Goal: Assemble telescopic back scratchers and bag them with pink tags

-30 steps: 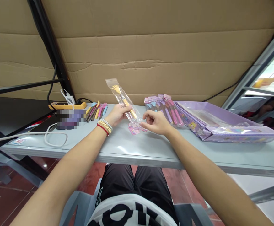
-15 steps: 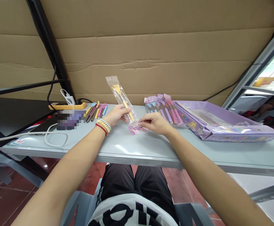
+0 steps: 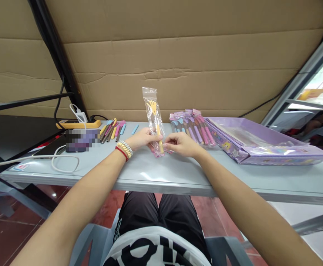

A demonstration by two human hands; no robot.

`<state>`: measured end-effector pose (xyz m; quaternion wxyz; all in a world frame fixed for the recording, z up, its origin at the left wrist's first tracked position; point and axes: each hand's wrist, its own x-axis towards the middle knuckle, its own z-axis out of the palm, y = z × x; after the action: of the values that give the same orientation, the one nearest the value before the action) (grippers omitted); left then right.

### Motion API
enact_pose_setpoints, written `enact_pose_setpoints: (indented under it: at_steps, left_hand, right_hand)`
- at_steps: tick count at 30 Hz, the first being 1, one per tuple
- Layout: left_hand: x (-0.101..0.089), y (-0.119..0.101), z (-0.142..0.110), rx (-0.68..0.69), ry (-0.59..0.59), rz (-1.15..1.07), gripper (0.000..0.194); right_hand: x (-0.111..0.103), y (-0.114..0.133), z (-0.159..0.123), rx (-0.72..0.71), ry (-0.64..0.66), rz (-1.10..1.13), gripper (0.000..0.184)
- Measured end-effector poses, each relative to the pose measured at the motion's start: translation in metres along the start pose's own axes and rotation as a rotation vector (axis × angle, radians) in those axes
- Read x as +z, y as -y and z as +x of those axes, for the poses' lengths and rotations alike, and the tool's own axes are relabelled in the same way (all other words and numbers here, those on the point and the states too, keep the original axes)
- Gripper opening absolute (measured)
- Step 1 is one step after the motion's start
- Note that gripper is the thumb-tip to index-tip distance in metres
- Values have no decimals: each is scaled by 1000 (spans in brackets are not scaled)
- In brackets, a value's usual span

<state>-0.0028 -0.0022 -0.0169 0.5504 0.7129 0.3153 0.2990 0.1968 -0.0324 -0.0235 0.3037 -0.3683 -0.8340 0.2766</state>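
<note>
My left hand (image 3: 145, 139) is closed on a clear plastic bag (image 3: 149, 95) with a small yellow back scratcher (image 3: 152, 107) inside. The bag stands nearly upright over the table, the scratcher's hand-shaped head at the top. At the bag's lower right edge, my right hand (image 3: 181, 144) pinches the plastic with thumb and forefinger. Small pink printed cards (image 3: 158, 154) show at the bag's foot, partly hidden by it and the fingers. Several bagged scratchers (image 3: 196, 129) in blue, purple and pink lie behind my right hand.
Loose scratchers (image 3: 113, 131) lie at the back left, with a blue piece (image 3: 135, 129) near my left hand. A purple box (image 3: 278, 155) holding clear plastic is at right. A yellow power strip (image 3: 93, 125), white cable (image 3: 67, 171) and pixelated item (image 3: 80, 140) occupy the left.
The bag with the yellow scratcher has swung right and more upright in my left hand. A blue piece behind the left hand has come into view. My right hand is nearly still.
</note>
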Motion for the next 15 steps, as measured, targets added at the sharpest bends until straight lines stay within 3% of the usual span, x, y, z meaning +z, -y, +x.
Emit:
enact_pose_setpoints:
  at_steps: [6,15]
  left_hand:
    - [2,-2,-3,33,65,-55,61]
    - [3,1,0,115,36,2,53]
  right_hand:
    - [-1,6,0,68,-66,-42,23]
    - [-1,11,0,119,-102,-105,23]
